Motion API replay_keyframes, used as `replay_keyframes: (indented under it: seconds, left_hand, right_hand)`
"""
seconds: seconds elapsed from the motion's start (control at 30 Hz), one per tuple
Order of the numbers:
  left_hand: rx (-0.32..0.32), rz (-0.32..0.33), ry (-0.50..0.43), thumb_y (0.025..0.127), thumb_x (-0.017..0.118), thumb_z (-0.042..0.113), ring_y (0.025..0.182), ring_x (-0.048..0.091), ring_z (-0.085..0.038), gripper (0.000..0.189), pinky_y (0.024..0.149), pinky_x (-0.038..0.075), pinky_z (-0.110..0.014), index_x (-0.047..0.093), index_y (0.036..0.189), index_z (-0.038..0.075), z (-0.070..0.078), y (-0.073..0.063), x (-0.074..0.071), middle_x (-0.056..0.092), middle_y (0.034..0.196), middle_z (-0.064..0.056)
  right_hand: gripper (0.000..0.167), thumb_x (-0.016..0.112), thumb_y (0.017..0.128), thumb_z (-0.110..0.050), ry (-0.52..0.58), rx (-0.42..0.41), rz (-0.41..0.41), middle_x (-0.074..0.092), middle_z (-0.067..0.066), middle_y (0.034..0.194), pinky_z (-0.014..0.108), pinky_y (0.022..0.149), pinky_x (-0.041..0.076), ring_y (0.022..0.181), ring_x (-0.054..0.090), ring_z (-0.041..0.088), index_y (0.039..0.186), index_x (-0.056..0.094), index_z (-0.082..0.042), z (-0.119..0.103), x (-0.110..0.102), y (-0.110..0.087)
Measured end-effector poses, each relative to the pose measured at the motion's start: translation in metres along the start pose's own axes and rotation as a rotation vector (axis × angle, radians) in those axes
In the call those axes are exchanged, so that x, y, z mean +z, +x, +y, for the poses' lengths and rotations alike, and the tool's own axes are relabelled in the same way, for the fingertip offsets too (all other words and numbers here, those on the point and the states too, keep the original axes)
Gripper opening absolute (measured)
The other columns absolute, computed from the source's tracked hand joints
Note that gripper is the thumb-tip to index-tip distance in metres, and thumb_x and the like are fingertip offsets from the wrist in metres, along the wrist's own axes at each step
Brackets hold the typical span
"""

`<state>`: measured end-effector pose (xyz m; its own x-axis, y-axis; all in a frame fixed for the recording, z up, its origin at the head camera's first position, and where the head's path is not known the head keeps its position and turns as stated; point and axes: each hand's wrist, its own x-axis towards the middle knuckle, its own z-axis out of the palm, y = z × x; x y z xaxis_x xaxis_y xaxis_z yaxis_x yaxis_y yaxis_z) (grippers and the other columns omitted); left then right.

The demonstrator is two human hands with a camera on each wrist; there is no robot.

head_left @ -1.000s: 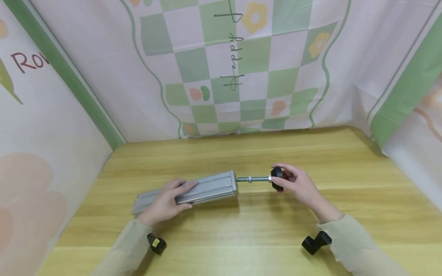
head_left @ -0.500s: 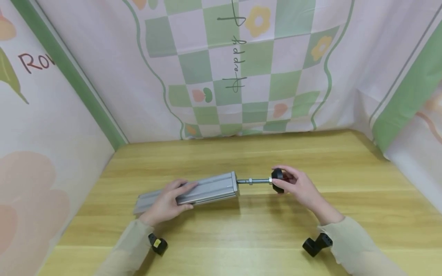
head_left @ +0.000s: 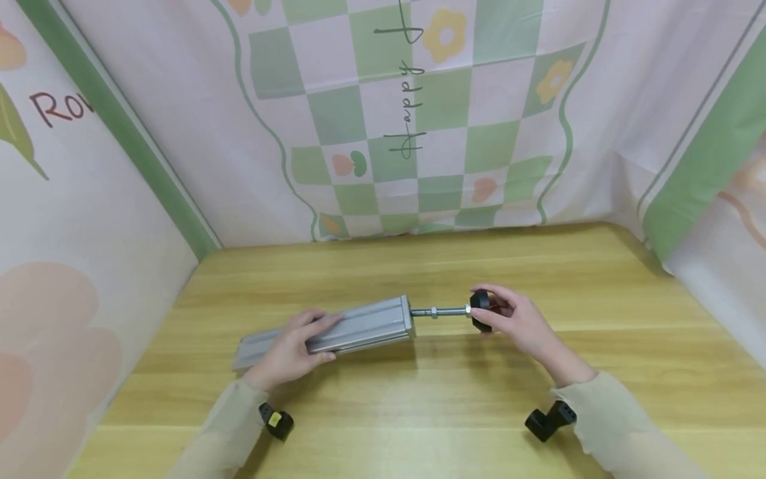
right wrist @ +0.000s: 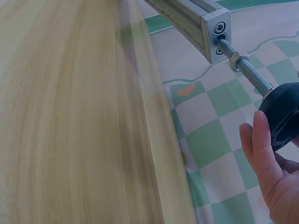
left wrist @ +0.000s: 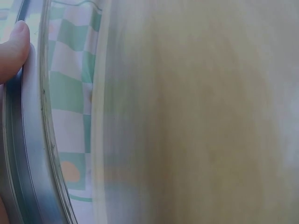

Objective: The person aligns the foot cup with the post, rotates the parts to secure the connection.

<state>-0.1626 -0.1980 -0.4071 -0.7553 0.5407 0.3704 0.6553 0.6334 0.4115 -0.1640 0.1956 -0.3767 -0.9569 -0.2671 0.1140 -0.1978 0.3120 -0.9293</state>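
Above the worktop, short of its far edge, the left hand grips an aluminium profile and the right hand pinches the black levelling foot on its threaded rod.

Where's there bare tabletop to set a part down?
Bare table: in front, between the wrist cameras; behind the metal profile, up to the checked cloth; right of the right hand. Crowded: the middle, where the left hand grips the profile, a threaded rod juts out and the right hand holds the black end piece.
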Motion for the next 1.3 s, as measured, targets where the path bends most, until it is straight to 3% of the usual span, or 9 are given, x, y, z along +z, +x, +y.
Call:
replay_keyframes:
  seconds: [0.57, 0.8, 1.07, 1.3]
  left_hand:
    - [-0.02, -0.019, -0.002, 0.072, 0.08, 0.019, 0.104, 0.056, -0.022, 0.067, 0.086, 0.049, -0.042, 0.055, 0.134, 0.017, -0.001, 0.003, 0.001, 0.056, 0.12, -0.009]
    - [-0.03, -0.014, -0.013, 0.071, 0.081, 0.019, 0.104, 0.056, -0.023, 0.067, 0.087, 0.049, -0.043, 0.057, 0.133, 0.017, 0.0, 0.0, 0.003, 0.056, 0.12, -0.01]
    - [-0.004, -0.019, -0.021, 0.07, 0.082, 0.019, 0.105, 0.055, -0.022, 0.067, 0.087, 0.048, -0.042, 0.057, 0.132, 0.017, -0.001, -0.001, 0.003, 0.057, 0.12, -0.007]
    - [-0.012, -0.02, -0.015, 0.069, 0.082, 0.019, 0.105, 0.056, -0.023, 0.067, 0.086, 0.049, -0.042, 0.058, 0.131, 0.016, 0.0, 0.0, 0.001, 0.057, 0.12, -0.009]
  right_hand:
    - [0.048, 0.062, 0.09, -0.018, -0.045, 0.007, -0.023, 0.057, 0.027, 0.11, 0.042, 0.067, 0.057, 0.082, 0.064, 0.015, 0.133, 0.048, -0.001, -0.006, -0.001, 0.0]
    - [0.052, 0.061, 0.091, -0.021, -0.083, 0.019, -0.082, 0.058, 0.02, 0.107, 0.036, 0.071, 0.056, 0.083, 0.064, 0.017, 0.138, 0.046, -0.004, -0.006, -0.005, 0.002]
    - [0.053, 0.063, 0.089, -0.016, -0.11, -0.059, -0.14, 0.059, 0.021, 0.108, 0.03, 0.071, 0.054, 0.087, 0.062, 0.011, 0.138, 0.046, -0.003, -0.009, -0.011, 0.003]
    - [0.055, 0.068, 0.084, -0.01, -0.086, -0.145, -0.164, 0.051, 0.026, 0.128, 0.021, 0.081, 0.052, 0.1, 0.057, 0.002, 0.134, 0.048, 0.0, -0.006, -0.014, 0.005]
